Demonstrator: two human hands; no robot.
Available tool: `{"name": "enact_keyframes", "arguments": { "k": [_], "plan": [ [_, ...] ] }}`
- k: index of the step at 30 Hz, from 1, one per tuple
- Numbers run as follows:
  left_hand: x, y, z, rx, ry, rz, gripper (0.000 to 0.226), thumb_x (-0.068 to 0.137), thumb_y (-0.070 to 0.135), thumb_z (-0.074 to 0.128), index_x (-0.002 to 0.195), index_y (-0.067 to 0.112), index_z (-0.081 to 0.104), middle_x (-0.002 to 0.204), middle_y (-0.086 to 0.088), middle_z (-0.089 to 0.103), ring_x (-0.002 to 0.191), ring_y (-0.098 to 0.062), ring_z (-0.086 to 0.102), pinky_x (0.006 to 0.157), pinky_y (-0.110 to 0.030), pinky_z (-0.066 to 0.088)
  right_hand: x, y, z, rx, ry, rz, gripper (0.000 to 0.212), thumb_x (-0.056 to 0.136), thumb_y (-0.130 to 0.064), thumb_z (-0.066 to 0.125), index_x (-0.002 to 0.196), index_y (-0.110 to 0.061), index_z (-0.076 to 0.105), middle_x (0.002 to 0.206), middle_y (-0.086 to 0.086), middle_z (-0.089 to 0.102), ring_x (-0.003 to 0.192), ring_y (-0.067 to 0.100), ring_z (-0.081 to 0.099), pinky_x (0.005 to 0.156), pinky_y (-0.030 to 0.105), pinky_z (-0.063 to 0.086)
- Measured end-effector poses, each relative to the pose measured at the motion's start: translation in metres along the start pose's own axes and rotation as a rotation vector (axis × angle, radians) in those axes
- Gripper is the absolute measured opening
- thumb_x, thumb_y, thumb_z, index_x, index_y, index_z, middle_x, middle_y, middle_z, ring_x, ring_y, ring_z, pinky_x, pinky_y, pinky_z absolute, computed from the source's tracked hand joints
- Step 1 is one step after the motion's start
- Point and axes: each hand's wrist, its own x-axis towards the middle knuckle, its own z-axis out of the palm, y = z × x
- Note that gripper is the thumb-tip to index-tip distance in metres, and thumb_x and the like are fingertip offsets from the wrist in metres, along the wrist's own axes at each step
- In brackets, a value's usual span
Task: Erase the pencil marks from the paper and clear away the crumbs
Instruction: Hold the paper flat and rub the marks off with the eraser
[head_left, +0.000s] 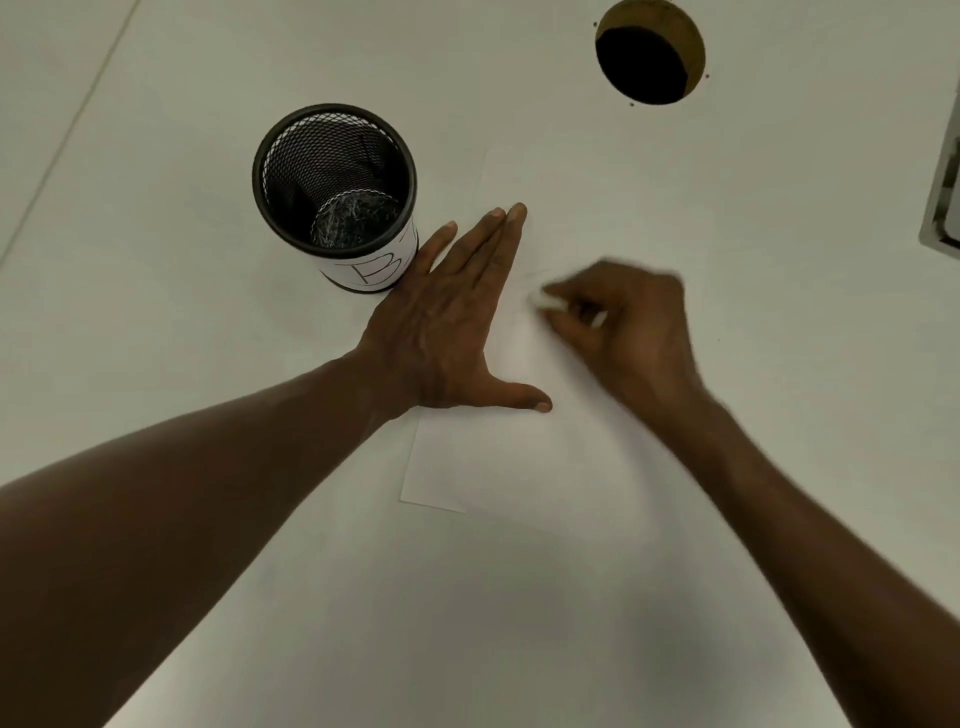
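two hands on the paper (524, 457) — left hand (447, 322) flat, fingers straight; right hand (631, 327), blurred, seemingly pinching an eraser (545, 300).

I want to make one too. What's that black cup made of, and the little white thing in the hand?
The cup looks like black metal mesh: you can see through its fine grid wall, and its rim is a smooth solid ring. A white paper label marked B wraps its base. The white thing pinched in the right hand is probably a rubber eraser, matte and rounded, but it is blurred.
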Motion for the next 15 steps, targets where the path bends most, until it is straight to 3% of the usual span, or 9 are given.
{"name": "enact_keyframes", "arguments": {
  "k": [3, 7, 9, 12, 15],
  "plan": [
    [0.000, -0.001, -0.001, -0.003, -0.007, -0.008, 0.153, 0.058, 0.104, 0.044, 0.162, 0.004, -0.007, 0.173, -0.003, -0.003, 0.159, -0.016, -0.002, 0.129, -0.043, 0.002, -0.023, -0.011, 0.002, 0.017, -0.115, -0.045, 0.015, 0.081, -0.015, 0.076, 0.092, -0.005, 0.078, 0.076, 0.005, 0.071, 0.063, 0.009, 0.057, 0.064, 0.019, 0.048],
    [0.001, 0.000, 0.000, 0.020, -0.008, -0.004, 0.153, 0.058, 0.106, 0.039, 0.161, 0.004, -0.009, 0.173, -0.004, -0.005, 0.159, -0.016, -0.004, 0.129, -0.043, 0.002, 0.033, 0.012, -0.010, 0.003, 0.095, 0.057, 0.016, 0.084, -0.021, 0.078, 0.094, -0.010, 0.078, 0.079, 0.004, 0.073, 0.065, 0.011, 0.062, 0.065, 0.019, 0.050],
    [0.001, 0.000, 0.000, 0.025, -0.009, -0.001, 0.153, 0.059, 0.106, 0.039, 0.161, 0.003, -0.008, 0.173, -0.005, -0.005, 0.159, -0.016, -0.005, 0.129, -0.044, 0.002, 0.017, 0.003, -0.001, -0.016, 0.063, 0.022, 0.013, 0.083, -0.016, 0.077, 0.093, -0.008, 0.078, 0.078, 0.005, 0.072, 0.064, 0.011, 0.060, 0.064, 0.024, 0.052],
    [-0.001, -0.001, 0.000, 0.024, -0.004, -0.001, 0.152, 0.059, 0.105, 0.040, 0.161, 0.003, -0.007, 0.173, -0.005, -0.004, 0.159, -0.016, -0.003, 0.129, -0.044, 0.002, -0.014, -0.011, 0.006, 0.001, -0.071, -0.044, 0.014, 0.081, -0.013, 0.077, 0.093, -0.005, 0.078, 0.078, 0.004, 0.071, 0.063, 0.009, 0.056, 0.062, 0.020, 0.048],
    [0.000, 0.000, -0.001, 0.026, -0.003, -0.001, 0.152, 0.060, 0.105, 0.039, 0.162, 0.003, -0.007, 0.173, -0.005, -0.003, 0.159, -0.016, -0.003, 0.129, -0.044, 0.003, 0.023, 0.009, -0.007, 0.052, 0.064, 0.111, 0.016, 0.083, -0.025, 0.078, 0.092, -0.011, 0.079, 0.079, 0.002, 0.073, 0.064, 0.011, 0.061, 0.065, 0.027, 0.053]
  ]
}}
